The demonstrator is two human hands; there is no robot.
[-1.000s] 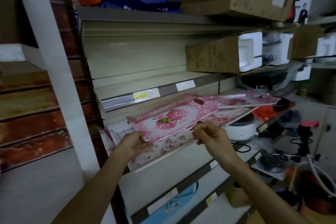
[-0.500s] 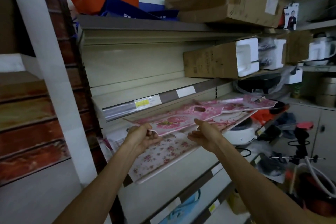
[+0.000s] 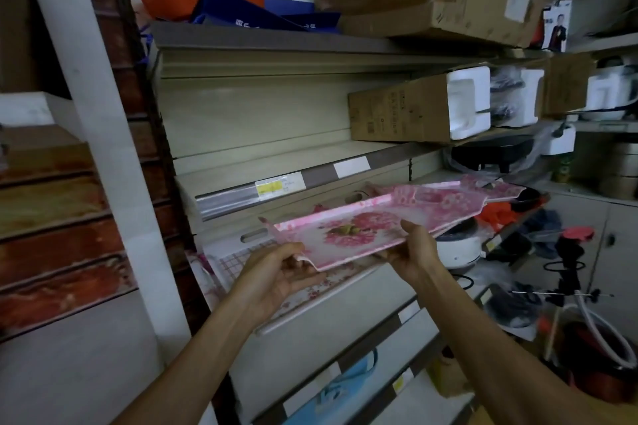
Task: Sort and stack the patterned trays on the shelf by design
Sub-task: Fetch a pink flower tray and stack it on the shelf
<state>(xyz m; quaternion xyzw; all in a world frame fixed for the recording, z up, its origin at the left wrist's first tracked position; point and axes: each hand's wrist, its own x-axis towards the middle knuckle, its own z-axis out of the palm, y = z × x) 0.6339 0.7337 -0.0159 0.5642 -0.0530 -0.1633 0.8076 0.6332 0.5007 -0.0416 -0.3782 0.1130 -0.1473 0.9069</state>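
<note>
I hold a pink tray (image 3: 355, 233) with a large rose print level above the shelf. My left hand (image 3: 279, 274) grips its near left corner, and my right hand (image 3: 416, 252) grips its near long edge. Below it lies a pale tray (image 3: 238, 260) with a grid and small flowers, its cut-out handle visible at the left. Another pink floral tray (image 3: 493, 188) lies further right on the same shelf, partly hidden by the held one.
A shelf rail (image 3: 310, 183) with price labels runs just above the trays. A cardboard box with white foam (image 3: 421, 110) stands on the upper shelf. A white cooker (image 3: 457, 247) sits right of my right hand. A white post (image 3: 100, 134) stands at the left.
The pink rose tray has been raised and shifted right, away from the shelf tray. My left hand now sits lower under its corner, and my right hand has moved up onto the edge.
</note>
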